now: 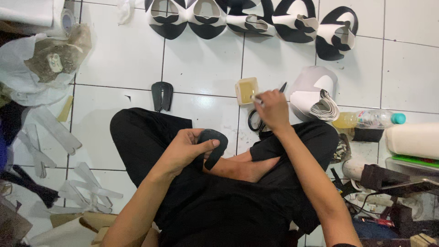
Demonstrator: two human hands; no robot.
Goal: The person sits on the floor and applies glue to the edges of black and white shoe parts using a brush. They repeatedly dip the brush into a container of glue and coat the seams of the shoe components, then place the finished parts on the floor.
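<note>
Black rubber is what the left hand (185, 148) grips: a dark, rounded sole piece (213, 145), clamped between thumb and curled fingers and held over the lap, its flat face turned up, probably so it can take a coating. The right hand (273, 109) reaches forward over the white tiled floor (123, 59), fingers pinched together on a thin, pale-handled brush (256, 98) whose tip sits at the small square tub of yellowish glue (246, 90). That tub stands just beyond the knee, near enough for the brush to reach it without shifting the crossed legs. Black-handled scissors (254, 121) lie on the floor beside the right wrist, partly hidden by it.

Another black sole piece (162, 95) rests alone on the tiles ahead of the left knee. Along the far edge, a row of black-and-white shoe uppers (247, 20) lies well apart from the glue. A stack of white cut pieces (315, 98) leans just right of the tub. Further right lie a clear plastic bottle (366, 119) of yellowish liquid, on its side, with a teal cap, and a cream-coloured jug (411, 139); any label on them is too small to make out. Pale strips (55, 128) scatter at left.
</note>
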